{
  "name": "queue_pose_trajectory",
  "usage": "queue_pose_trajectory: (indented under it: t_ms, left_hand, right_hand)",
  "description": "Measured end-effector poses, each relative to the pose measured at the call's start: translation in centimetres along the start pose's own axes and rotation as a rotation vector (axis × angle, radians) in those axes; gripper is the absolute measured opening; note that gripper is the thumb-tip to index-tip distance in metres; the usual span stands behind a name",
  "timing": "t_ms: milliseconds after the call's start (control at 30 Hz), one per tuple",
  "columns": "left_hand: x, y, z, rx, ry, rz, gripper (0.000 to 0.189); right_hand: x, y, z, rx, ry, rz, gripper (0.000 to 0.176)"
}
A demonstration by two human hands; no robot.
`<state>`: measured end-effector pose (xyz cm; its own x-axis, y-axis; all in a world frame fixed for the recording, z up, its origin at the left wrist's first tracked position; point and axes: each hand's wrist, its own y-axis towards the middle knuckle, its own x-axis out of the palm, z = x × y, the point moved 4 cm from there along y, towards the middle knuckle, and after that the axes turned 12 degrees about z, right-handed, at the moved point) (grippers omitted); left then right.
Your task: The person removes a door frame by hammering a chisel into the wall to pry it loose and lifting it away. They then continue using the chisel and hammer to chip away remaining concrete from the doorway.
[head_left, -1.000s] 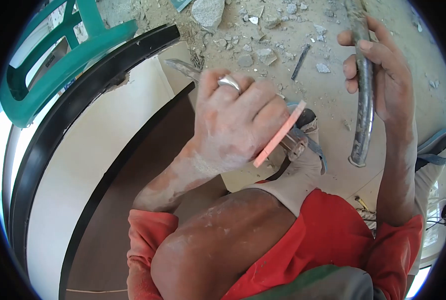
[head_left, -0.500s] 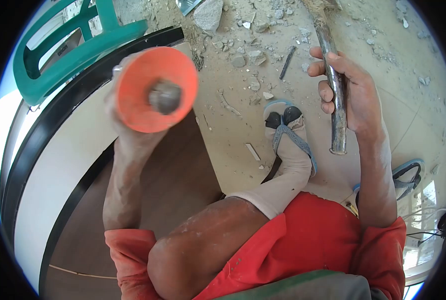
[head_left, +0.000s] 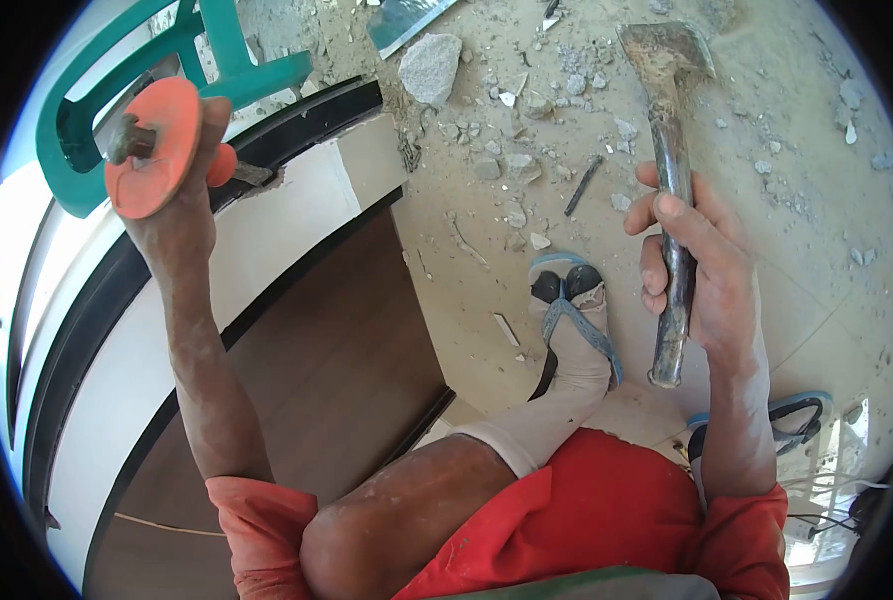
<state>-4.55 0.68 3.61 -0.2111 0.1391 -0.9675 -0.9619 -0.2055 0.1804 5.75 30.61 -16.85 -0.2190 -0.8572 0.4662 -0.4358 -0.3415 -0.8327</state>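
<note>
Chisel [head_left: 152, 150] in left hand [head_left: 181, 220], hatchet [head_left: 670, 150] in right hand [head_left: 708, 285]

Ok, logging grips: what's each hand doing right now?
Left hand: closed on chisel.
Right hand: closed on hammer.

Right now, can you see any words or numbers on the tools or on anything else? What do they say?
There are none: no word, number, brand or sign can be read anywhere in this view.
Nothing shows on the chisel in the left hand.
Nothing shows on the hammer in the right hand.
The green chair and the sandal are plain too.
</note>
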Motion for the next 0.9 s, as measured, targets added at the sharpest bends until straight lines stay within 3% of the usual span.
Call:
queue_pose_trajectory:
  t_ms: [67, 233, 367, 467, 600, 667, 700, 800, 900]
  left_hand:
    - [1.1, 0.2, 0.2, -0.06, 0.131, -0.121, 0.041]
    - [2.8, 1.3, -0.1, -0.003, 0.21, -0.072, 0.047]
    - [3.4, 0.8, -0.8, -0.072, 0.256, -0.26, 0.043]
    - [4.2, -0.1, -1.9, 0.122, 0.258, -0.239, 0.03]
    - [5.1, 0.5, -0.6, 0.188, 0.188, -0.299, 0.028]
    - [5.0, 0.7, -0.9, 0.065, 0.174, -0.335, 0.025]
    - [5.0, 0.9, -1.0, 0.006, 0.168, -0.348, 0.024]
    - [5.3, 1.2, -2.2, -0.151, -0.067, -0.225, 0.032]
    - [5.5, 1.3, -1.1, -0.143, 0.02, -0.231, 0.02]
  right_hand:
    - [0.1, 0.2, -0.1, -0.003, -0.009, 0.002, 0.044]
    - [0.5, 0.4, 0.1, -0.002, -0.062, 0.031, 0.046]
    - [0.3, 0.6, 0.4, -0.012, -0.085, 0.015, 0.047]
    - [0.5, 0.4, 0.6, -0.002, -0.081, 0.003, 0.049]
    - [1.0, -0.3, 0.8, -0.004, -0.19, -0.03, 0.051]
    - [1.3, -0.6, 1.1, -0.021, -0.248, -0.097, 0.052]
    - [1.6, -0.8, 0.9, -0.122, -0.334, -0.092, 0.053]
    - [2.1, -1.1, 0.0, -0.176, -0.39, -0.163, 0.044]
    - [2.9, -0.9, -0.9, -0.288, -0.41, -0.146, 0.044]
